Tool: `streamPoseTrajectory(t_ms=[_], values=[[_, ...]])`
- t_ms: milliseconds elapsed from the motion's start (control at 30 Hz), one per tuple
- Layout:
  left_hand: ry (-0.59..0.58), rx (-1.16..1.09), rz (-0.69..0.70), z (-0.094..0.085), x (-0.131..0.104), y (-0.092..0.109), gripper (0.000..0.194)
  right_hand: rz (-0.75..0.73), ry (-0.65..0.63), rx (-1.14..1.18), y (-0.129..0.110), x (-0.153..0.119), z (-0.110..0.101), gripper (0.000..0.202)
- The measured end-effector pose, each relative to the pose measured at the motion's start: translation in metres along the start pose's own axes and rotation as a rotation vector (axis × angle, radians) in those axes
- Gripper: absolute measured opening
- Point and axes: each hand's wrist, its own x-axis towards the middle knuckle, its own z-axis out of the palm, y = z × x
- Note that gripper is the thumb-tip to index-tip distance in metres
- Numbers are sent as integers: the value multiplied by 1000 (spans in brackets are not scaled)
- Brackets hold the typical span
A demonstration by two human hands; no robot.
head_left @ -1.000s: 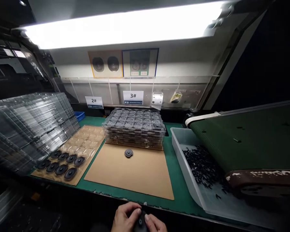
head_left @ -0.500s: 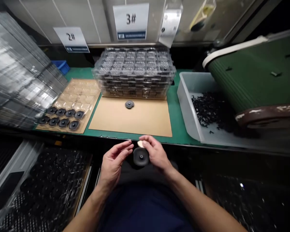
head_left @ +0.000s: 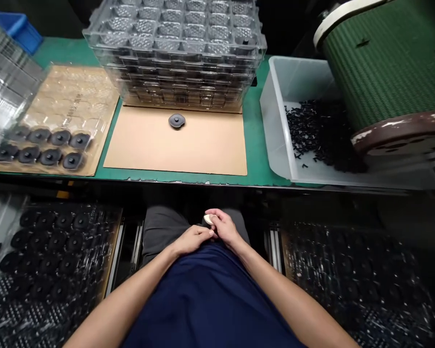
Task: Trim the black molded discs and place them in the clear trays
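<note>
Gripping a small pale piece (head_left: 208, 219) between thumb and fingers of the right hand (head_left: 223, 226), low over the lap (head_left: 163, 224) and nearer than the tabletop (head_left: 256, 150). Holding the left hand (head_left: 193, 239) just beside, fingertips partly hidden; cannot tell whether closed on anything. Farther off, with one rounded black part (head_left: 177, 121) on a cardboard sheet (head_left: 174, 150), near the stacked clear trays (head_left: 181, 72), and with a whitish bin (head_left: 277, 130) of black bits (head_left: 308, 130) at right.

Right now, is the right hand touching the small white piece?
Touching: the head view shows the small white piece gripped in the right hand, between thumb and forefinger.
</note>
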Motion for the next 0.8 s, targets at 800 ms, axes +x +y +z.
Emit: streamPoseTrajectory(t_ms=[800], values=[[424,-824,373,12,-79,117,57,-389,-316,-125,-112,-43,14,47]])
